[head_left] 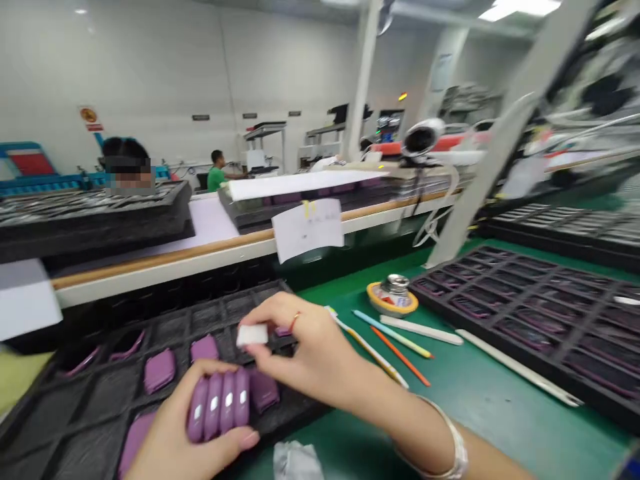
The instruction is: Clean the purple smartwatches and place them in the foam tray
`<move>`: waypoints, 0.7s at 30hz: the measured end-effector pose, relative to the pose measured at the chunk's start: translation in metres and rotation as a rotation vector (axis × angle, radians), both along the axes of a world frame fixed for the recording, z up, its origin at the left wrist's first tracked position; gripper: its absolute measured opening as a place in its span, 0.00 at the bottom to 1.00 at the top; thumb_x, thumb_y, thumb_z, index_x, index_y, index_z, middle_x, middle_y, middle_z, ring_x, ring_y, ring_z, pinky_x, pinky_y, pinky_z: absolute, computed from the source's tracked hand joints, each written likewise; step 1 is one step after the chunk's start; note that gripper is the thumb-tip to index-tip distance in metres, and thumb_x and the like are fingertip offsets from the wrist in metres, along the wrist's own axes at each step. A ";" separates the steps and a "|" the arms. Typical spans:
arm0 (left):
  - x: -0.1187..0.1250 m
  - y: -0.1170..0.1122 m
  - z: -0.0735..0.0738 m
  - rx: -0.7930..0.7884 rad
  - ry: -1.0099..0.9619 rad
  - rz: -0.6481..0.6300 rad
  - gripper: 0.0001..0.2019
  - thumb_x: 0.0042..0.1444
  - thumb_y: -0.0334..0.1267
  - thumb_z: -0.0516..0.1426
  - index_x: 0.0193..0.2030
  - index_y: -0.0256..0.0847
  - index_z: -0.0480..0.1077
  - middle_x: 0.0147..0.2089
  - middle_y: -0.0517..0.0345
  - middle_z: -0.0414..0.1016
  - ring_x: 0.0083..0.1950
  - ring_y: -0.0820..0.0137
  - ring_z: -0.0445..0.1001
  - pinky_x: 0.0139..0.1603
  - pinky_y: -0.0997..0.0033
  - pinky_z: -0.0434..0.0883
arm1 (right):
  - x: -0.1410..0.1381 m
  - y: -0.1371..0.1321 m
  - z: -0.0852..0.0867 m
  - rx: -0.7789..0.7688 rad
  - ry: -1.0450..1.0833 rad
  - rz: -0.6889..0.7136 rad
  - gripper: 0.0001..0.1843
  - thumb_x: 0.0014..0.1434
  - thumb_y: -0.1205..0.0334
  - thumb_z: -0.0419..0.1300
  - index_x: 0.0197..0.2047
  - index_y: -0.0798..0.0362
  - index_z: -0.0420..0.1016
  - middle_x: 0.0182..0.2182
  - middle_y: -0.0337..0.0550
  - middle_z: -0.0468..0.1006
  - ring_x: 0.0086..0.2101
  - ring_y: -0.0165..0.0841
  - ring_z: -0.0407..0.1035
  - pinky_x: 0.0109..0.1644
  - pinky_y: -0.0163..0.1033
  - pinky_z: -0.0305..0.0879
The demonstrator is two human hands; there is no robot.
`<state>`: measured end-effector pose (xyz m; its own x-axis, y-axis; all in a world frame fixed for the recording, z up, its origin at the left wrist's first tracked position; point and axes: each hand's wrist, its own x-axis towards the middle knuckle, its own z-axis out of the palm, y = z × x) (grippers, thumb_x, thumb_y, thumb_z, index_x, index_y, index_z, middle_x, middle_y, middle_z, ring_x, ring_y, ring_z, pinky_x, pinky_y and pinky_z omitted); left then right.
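Note:
My left hand (pixel 175 427) is closed around a stack of purple plastic cases (pixel 219 405), stood on edge side by side, each with a shiny light spot on its rounded end. Between the thumb and fingers of my right hand (pixel 295 347) is a small white block (pixel 252 335), held just above the stack. Beneath both hands lies a black compartment tray (pixel 95 400). Purple pieces sit in some of its pockets, among them one purple case (pixel 160 370) left of the stack and another purple case (pixel 264 390) right of it. My wrist partly hides the tray's right side.
On the green mat lie an orange stick (pixel 400 355), a blue-yellow stick (pixel 393 333), white strips (pixel 520 367) and a round yellow-rimmed container (pixel 393 295). A second black tray (pixel 537 310) stands right. Crumpled clear plastic (pixel 297 461) lies in front. A shelf edge (pixel 165 267) crosses behind; two people sit beyond.

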<state>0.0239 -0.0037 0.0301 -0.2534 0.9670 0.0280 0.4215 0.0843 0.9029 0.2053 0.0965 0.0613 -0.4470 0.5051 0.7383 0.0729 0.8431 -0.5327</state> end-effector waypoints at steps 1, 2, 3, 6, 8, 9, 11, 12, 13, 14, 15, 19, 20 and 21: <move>0.003 -0.002 0.007 -0.053 -0.035 -0.011 0.23 0.38 0.44 0.71 0.42 0.47 0.71 0.40 0.62 0.81 0.41 0.60 0.80 0.43 0.66 0.77 | 0.001 -0.001 -0.001 -0.014 -0.010 -0.011 0.11 0.57 0.71 0.65 0.44 0.55 0.79 0.38 0.42 0.82 0.35 0.30 0.76 0.41 0.34 0.74; 0.005 -0.002 0.012 -0.097 -0.073 -0.036 0.24 0.38 0.42 0.71 0.43 0.47 0.70 0.38 0.63 0.80 0.40 0.62 0.78 0.41 0.68 0.75 | 0.002 -0.002 -0.002 -0.022 -0.022 -0.018 0.10 0.59 0.71 0.65 0.45 0.54 0.78 0.38 0.41 0.82 0.35 0.30 0.76 0.41 0.35 0.75; 0.006 -0.003 0.015 -0.131 -0.116 -0.063 0.24 0.39 0.41 0.71 0.43 0.47 0.69 0.36 0.65 0.79 0.38 0.65 0.77 0.40 0.69 0.74 | 0.003 -0.003 -0.002 -0.010 -0.035 -0.018 0.08 0.60 0.70 0.65 0.44 0.53 0.78 0.37 0.41 0.83 0.34 0.31 0.77 0.40 0.35 0.75; 0.004 -0.003 0.016 -0.170 -0.197 -0.125 0.27 0.39 0.41 0.73 0.44 0.47 0.67 0.36 0.67 0.76 0.36 0.69 0.73 0.38 0.72 0.71 | 0.003 -0.004 -0.003 0.081 -0.078 -0.019 0.06 0.62 0.70 0.65 0.42 0.51 0.77 0.35 0.41 0.83 0.34 0.32 0.78 0.39 0.37 0.75; 0.003 -0.004 0.014 -0.163 -0.217 -0.148 0.28 0.39 0.41 0.74 0.45 0.46 0.66 0.37 0.66 0.75 0.37 0.69 0.72 0.38 0.72 0.69 | 0.001 -0.007 -0.003 0.145 -0.101 -0.015 0.06 0.62 0.70 0.65 0.42 0.50 0.77 0.36 0.41 0.83 0.36 0.33 0.77 0.40 0.37 0.75; 0.002 -0.004 0.013 -0.154 -0.222 -0.158 0.28 0.39 0.42 0.74 0.44 0.46 0.66 0.37 0.66 0.74 0.37 0.69 0.71 0.38 0.72 0.68 | 0.000 -0.009 -0.003 0.169 -0.112 -0.013 0.06 0.62 0.70 0.65 0.42 0.50 0.76 0.36 0.41 0.83 0.37 0.33 0.77 0.41 0.37 0.75; 0.001 -0.005 0.011 -0.135 -0.232 -0.185 0.28 0.39 0.41 0.74 0.44 0.45 0.65 0.37 0.67 0.74 0.36 0.70 0.70 0.38 0.72 0.67 | -0.003 -0.016 -0.004 0.208 -0.129 -0.005 0.06 0.62 0.70 0.66 0.41 0.51 0.76 0.35 0.41 0.82 0.37 0.33 0.76 0.42 0.37 0.73; 0.001 -0.005 0.010 -0.122 -0.230 -0.199 0.26 0.40 0.40 0.73 0.43 0.45 0.65 0.36 0.67 0.73 0.36 0.71 0.69 0.37 0.73 0.66 | -0.004 -0.021 -0.005 0.219 -0.146 0.009 0.05 0.63 0.70 0.65 0.41 0.51 0.76 0.35 0.40 0.81 0.37 0.32 0.75 0.42 0.38 0.72; 0.001 -0.005 0.009 -0.108 -0.221 -0.211 0.25 0.42 0.39 0.72 0.43 0.45 0.65 0.36 0.67 0.73 0.36 0.72 0.68 0.37 0.73 0.65 | -0.006 -0.026 -0.005 0.228 -0.167 0.032 0.04 0.63 0.69 0.65 0.41 0.51 0.76 0.35 0.40 0.81 0.36 0.32 0.74 0.42 0.38 0.72; 0.001 -0.005 0.009 -0.094 -0.205 -0.226 0.23 0.43 0.37 0.71 0.43 0.45 0.65 0.37 0.68 0.73 0.36 0.72 0.68 0.37 0.73 0.64 | -0.007 -0.031 -0.006 0.235 -0.200 0.058 0.04 0.65 0.69 0.63 0.41 0.52 0.75 0.35 0.41 0.80 0.36 0.33 0.73 0.42 0.39 0.71; 0.001 -0.004 0.008 -0.080 -0.181 -0.241 0.22 0.43 0.36 0.70 0.42 0.45 0.65 0.37 0.68 0.73 0.36 0.72 0.67 0.36 0.73 0.64 | -0.008 -0.035 -0.007 0.244 -0.241 0.081 0.03 0.66 0.69 0.62 0.41 0.52 0.75 0.35 0.41 0.80 0.36 0.34 0.72 0.41 0.40 0.70; 0.000 -0.003 0.006 -0.075 -0.093 -0.260 0.21 0.44 0.34 0.68 0.41 0.46 0.64 0.32 0.71 0.71 0.33 0.74 0.63 0.32 0.74 0.61 | -0.011 -0.043 -0.008 0.306 -0.389 0.056 0.11 0.70 0.71 0.53 0.38 0.54 0.75 0.34 0.45 0.77 0.33 0.36 0.68 0.35 0.42 0.65; 0.000 -0.003 0.006 -0.084 -0.088 -0.254 0.20 0.44 0.35 0.68 0.40 0.46 0.63 0.31 0.71 0.70 0.32 0.74 0.63 0.31 0.74 0.61 | -0.010 -0.043 -0.008 0.323 -0.405 0.028 0.13 0.70 0.71 0.52 0.37 0.54 0.74 0.33 0.46 0.77 0.33 0.36 0.68 0.34 0.42 0.64; 0.001 -0.003 0.006 -0.094 -0.087 -0.247 0.20 0.44 0.36 0.68 0.39 0.46 0.63 0.31 0.71 0.70 0.31 0.74 0.63 0.30 0.74 0.60 | -0.010 -0.042 -0.008 0.336 -0.411 -0.003 0.13 0.70 0.71 0.51 0.37 0.55 0.74 0.33 0.46 0.76 0.32 0.36 0.67 0.34 0.42 0.64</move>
<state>0.0244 -0.0062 0.0358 -0.0067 0.9971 -0.0759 0.3609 0.0732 0.9297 0.1957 0.0545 0.0529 -0.7324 0.2722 0.6241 0.2212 0.9620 -0.1599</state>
